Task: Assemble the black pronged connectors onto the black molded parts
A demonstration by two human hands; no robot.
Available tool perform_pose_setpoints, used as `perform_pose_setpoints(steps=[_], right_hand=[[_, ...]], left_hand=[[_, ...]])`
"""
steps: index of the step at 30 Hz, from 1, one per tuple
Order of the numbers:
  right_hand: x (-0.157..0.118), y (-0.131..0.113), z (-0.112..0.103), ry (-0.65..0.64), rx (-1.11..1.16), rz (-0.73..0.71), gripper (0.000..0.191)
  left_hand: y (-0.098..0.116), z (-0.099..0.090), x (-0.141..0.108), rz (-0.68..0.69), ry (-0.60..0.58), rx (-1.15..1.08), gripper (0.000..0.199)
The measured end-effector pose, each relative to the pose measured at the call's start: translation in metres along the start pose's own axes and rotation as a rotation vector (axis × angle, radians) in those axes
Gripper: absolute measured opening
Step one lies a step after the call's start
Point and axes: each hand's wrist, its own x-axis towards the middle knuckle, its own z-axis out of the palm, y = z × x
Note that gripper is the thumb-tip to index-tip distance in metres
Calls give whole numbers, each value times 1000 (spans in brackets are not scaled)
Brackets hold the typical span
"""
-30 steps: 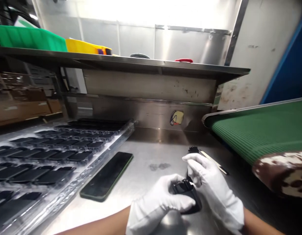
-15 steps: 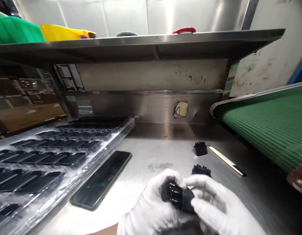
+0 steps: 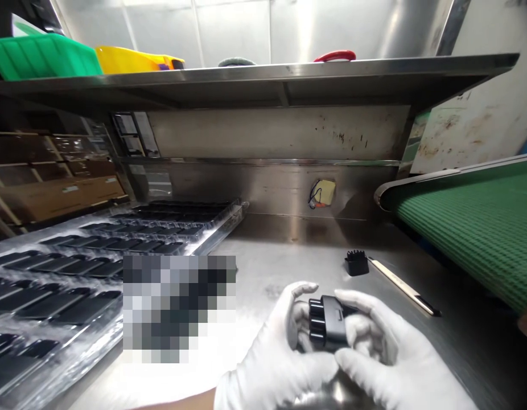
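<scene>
Both my hands wear white gloves and meet low in the middle of the view over a steel bench (image 3: 272, 262). Together they hold a small black plastic connector block (image 3: 327, 323) with round sockets on its left face. My left hand (image 3: 277, 353) cups it from the left and below. My right hand (image 3: 387, 356) grips it from the right with thumb and fingers. A second black connector block (image 3: 356, 263) stands on the bench behind them, apart from my hands.
A clear plastic tray (image 3: 97, 267) of several dark flat parts fills the left. A thin pen-like tool (image 3: 402, 286) lies right of the spare block. A green conveyor belt (image 3: 472, 222) runs at right. A steel shelf (image 3: 255, 77) carries green and yellow bins.
The block has been turned in my hands so its sockets face left. The block that lay just behind my hands is hidden. The view shifted slightly.
</scene>
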Motion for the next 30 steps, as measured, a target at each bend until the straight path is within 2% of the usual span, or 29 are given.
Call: perform_pose_setpoints(steps=[3, 5, 8, 13, 17, 20, 22, 23, 25, 28, 30], right_hand=[[0, -2, 2, -10, -31, 52, 74], [-1, -3, 3, -12, -54, 72, 78], [-2, -2, 3, -1, -113, 17, 73], [-1, 4, 1, -32, -276, -82, 62], [-3, 4, -1, -33, -241, -96, 62], [-4, 0, -5, 63, -313, -227, 66], [-5, 0, -9, 102, -411, -353, 74], [-5, 1, -11, 82, -438, -412, 80], [-5, 4, -15, -46, -442, -532, 86], [-3, 10, -21, -301, -390, -724, 76], [-1, 11, -25, -399, -398, -807, 70]], left_hand=[[3, 2, -3, 9, 20, 41, 78], [5, 3, -4, -3, -8, 36, 75], [8, 3, -4, 22, -56, -40, 69], [7, 3, -3, 1, -15, -45, 63], [11, 4, -5, 0, -45, -40, 53], [21, 3, -6, -53, -76, -68, 39], [26, 3, -7, -115, -121, -100, 41], [27, 3, -8, -148, -168, -131, 45], [26, 4, -9, -219, -308, -210, 49], [20, 5, -8, -271, -467, -287, 35], [18, 5, -7, -275, -520, -254, 26]])
